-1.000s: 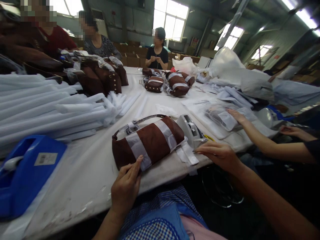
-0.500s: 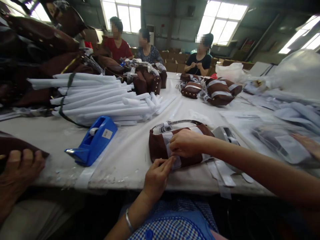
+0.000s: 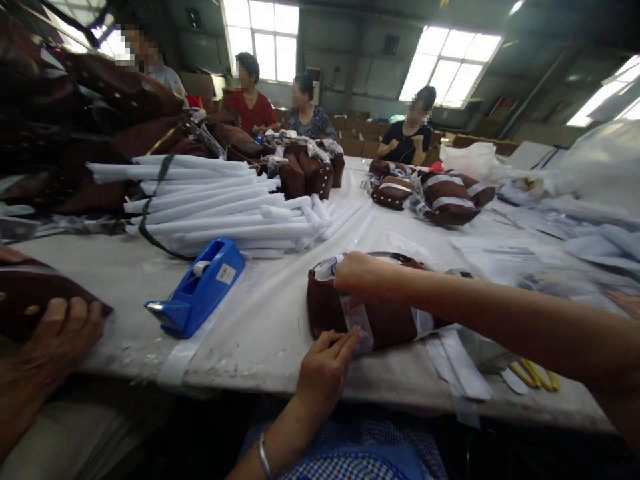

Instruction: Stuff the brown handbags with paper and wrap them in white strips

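Observation:
A brown leather handbag [image 3: 390, 327] lies on its side on the white-covered table, with pale strips wrapped around its body. My left hand [image 3: 327, 367] has its fingers pressed together at the lower end of the left strip [image 3: 361, 323]. Over the bag's upper edge, near the handle [image 3: 400, 257], my right hand [image 3: 363, 277] is closed with curled fingers. Its fingertips are mostly hidden, so what they grip does not show. My right forearm covers part of the bag and of a grey object [image 3: 485, 353] beside it.
Left stands a blue tape dispenser [image 3: 207, 287], before a heap of white paper rolls [image 3: 225, 213]. A neighbour's hand [image 3: 65, 333] rests on another brown bag [image 3: 45, 293]. Yellow scissor handles [image 3: 535, 375] and white strips [image 3: 463, 367] lie right. Wrapped bags [image 3: 445, 197] sit farther back.
My right hand has moved up along the strip to the bag's upper edge. My left hand stays at the strip's lower end. The camera view has shifted slightly.

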The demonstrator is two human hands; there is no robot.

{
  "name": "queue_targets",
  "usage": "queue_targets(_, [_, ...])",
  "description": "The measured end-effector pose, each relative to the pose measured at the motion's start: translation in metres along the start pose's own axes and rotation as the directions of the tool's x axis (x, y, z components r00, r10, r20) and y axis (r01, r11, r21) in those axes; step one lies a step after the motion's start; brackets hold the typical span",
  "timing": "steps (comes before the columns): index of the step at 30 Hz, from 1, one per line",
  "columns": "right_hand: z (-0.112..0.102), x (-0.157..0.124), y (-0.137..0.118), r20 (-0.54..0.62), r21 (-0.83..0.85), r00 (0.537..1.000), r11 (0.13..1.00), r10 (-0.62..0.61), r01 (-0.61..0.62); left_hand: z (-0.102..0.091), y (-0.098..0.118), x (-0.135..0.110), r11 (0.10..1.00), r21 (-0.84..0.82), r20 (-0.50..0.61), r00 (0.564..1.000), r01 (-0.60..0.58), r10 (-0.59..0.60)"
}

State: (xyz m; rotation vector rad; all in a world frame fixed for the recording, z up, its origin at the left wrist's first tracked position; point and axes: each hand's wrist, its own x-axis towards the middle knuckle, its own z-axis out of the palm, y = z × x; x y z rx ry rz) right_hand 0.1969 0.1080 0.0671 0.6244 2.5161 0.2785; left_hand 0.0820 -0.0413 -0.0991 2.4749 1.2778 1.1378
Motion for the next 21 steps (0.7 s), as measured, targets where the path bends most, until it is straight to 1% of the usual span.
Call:
queue_targets(2, [-0.001,0.004,0.017,0.0,0.006,0.999,0.999,0.05,-0.05,0.0,0.0,0.0,1.0,-0.008,0.006,1.0,0.012,-0.012])
queue_targets(4, [0.0,0.005,0.038,0.016,0.089,0.994,0.99,0.107,-0.108,0.001,0.0,0.0,1.0,-0.013,-0.005,1.0,0.025,-0.025])
queue_targets(6, [0.003,0.001,0.058,-0.007,0.201,0.97,0.951,0.242,-0.236,0.001,0.0,0.001,0.999,-0.02,-0.017,0.999,0.027,-0.028])
queue_targets(7, [0.006,-0.003,0.064,-0.033,0.242,0.943,0.918,0.332,-0.314,0.001,-0.001,0.002,0.999,-0.025,-0.017,1.0,0.021,-0.022])
queue_targets(8, [0.009,-0.008,0.067,-0.067,0.268,0.906,0.882,0.418,-0.387,0.0,-0.001,0.002,1.0,-0.029,-0.018,1.0,0.013,-0.014])
queue_targets(9, [0.013,-0.013,0.066,-0.104,0.281,0.867,0.85,0.488,-0.445,0.0,-0.001,0.002,0.999,-0.031,-0.018,1.0,0.007,-0.008])
queue_targets(10, [0.018,-0.018,0.06,-0.154,0.298,0.832,0.828,0.533,-0.476,0.0,-0.001,0.003,0.999,-0.033,-0.02,1.0,0.007,-0.007])
queue_targets(12, [0.033,-0.026,0.036,-0.275,0.351,0.788,0.821,0.551,-0.451,-0.001,0.001,0.003,0.999,-0.031,-0.021,1.0,0.018,-0.019])
queue_targets(13, [0.043,-0.029,0.021,-0.395,0.415,0.75,0.831,0.531,-0.37,-0.002,0.003,0.003,0.999,-0.027,-0.017,0.999,0.027,-0.028])
queue_targets(14, [0.055,-0.031,0.006,-0.487,0.425,0.74,0.866,0.464,-0.264,-0.002,0.005,0.002,0.999,-0.019,-0.013,0.999,0.036,-0.036])
queue_targets(15, [0.068,-0.032,-0.008,-0.551,0.389,0.737,0.902,0.391,-0.188,-0.003,0.007,0.001,0.999,-0.007,-0.012,0.999,0.037,-0.037])
queue_targets(16, [0.082,-0.033,-0.019,-0.607,0.358,0.707,0.919,0.363,-0.164,-0.003,0.008,0.001,0.999,0.013,-0.009,0.999,0.033,-0.033])
queue_targets(17, [0.096,-0.032,-0.027,-0.671,0.328,0.658,0.933,0.342,-0.15,-0.003,0.009,0.001,0.999,0.034,-0.007,1.0,0.02,-0.02])
queue_targets(18, [0.11,-0.03,-0.031,-0.719,0.289,0.628,0.95,0.297,-0.119,-0.003,0.009,0.001,0.998,0.054,0.007,1.0,-0.011,0.011])
queue_targets(19, [0.123,-0.027,-0.034,-0.765,0.276,0.582,0.957,0.275,-0.09,-0.003,0.008,0.002,0.997,0.066,0.038,0.999,-0.041,0.038])
queue_targets(20, [0.134,-0.024,-0.037,-0.802,0.301,0.521,0.951,0.291,-0.068,-0.004,0.007,0.004,0.995,0.06,0.07,0.995,-0.077,0.073])
queue_targets(21, [0.142,-0.022,-0.041,-0.826,0.355,0.451,0.934,0.338,-0.048,-0.006,0.005,0.005,0.995,0.046,0.092,0.992,-0.09,0.086])
